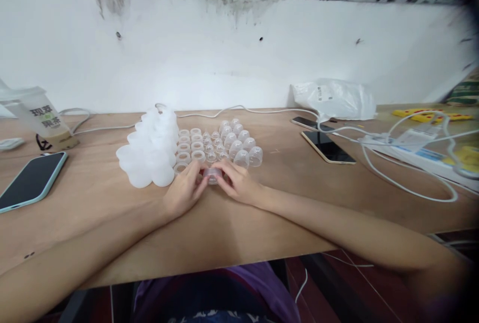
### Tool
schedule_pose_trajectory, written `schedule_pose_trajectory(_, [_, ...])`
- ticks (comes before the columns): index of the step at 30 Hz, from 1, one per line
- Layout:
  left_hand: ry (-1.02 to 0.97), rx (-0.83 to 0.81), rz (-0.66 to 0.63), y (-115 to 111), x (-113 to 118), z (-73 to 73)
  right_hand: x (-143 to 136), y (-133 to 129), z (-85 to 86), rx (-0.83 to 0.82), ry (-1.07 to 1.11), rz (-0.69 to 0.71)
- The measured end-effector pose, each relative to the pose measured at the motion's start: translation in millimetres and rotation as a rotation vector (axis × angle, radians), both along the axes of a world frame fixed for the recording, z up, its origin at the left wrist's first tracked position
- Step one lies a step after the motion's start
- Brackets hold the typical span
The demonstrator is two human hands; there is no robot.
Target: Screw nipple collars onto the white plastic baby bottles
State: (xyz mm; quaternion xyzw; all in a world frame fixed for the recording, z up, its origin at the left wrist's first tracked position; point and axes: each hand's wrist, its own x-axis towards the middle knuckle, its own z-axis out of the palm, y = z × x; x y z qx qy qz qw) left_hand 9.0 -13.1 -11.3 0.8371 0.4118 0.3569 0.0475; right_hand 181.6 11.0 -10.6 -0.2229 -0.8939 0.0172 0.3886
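Between my left hand (187, 186) and my right hand (238, 182) is a small clear round plastic piece (212, 175), pinched by the fingers of both from either side, low over the table. Behind my left hand stand rows of translucent rings (198, 155). Small clear pieces (211, 156) lie just beyond the held one. To their right are rows of clear domed caps (236, 147). A pile of frosted white rounded containers (151, 151) sits left of the rings.
On the brown table (179, 243), a phone (33, 179) and a drink cup (45, 118) stand left. Right are another phone (328, 147), a plastic bag (335, 98), white cables and a power strip (422, 156). A wall rises behind.
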Motion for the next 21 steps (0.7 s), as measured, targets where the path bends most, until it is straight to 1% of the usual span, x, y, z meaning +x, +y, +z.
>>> schedule_pose_trajectory(3, [0.051,-0.018,-0.011,-1.5,0.6,1.5,-0.1,-0.8,-0.9,0.045,-0.032,0.013])
schedule_pose_trajectory(8, [0.132,0.074,-0.006,-2.0,-0.2,2.7,-0.2,-3.7,-2.2,0.111,-0.084,-0.002])
schedule_pose_trajectory(11, [0.18,0.113,0.005,-1.2,-2.4,2.7,-0.1,-3.8,-1.9,0.081,-0.084,-0.004])
schedule_pose_trajectory(14, [0.223,0.148,0.026,-0.3,-3.9,2.0,0.7,-1.8,-1.4,0.051,-0.03,0.001])
schedule_pose_trajectory(17, [0.196,0.147,0.06,0.1,-4.4,0.4,2.1,0.6,-0.9,0.024,0.017,0.037])
schedule_pose_trajectory(21, [0.144,0.133,0.075,1.5,-5.6,-2.1,2.8,2.1,-0.3,-0.019,-0.007,0.093])
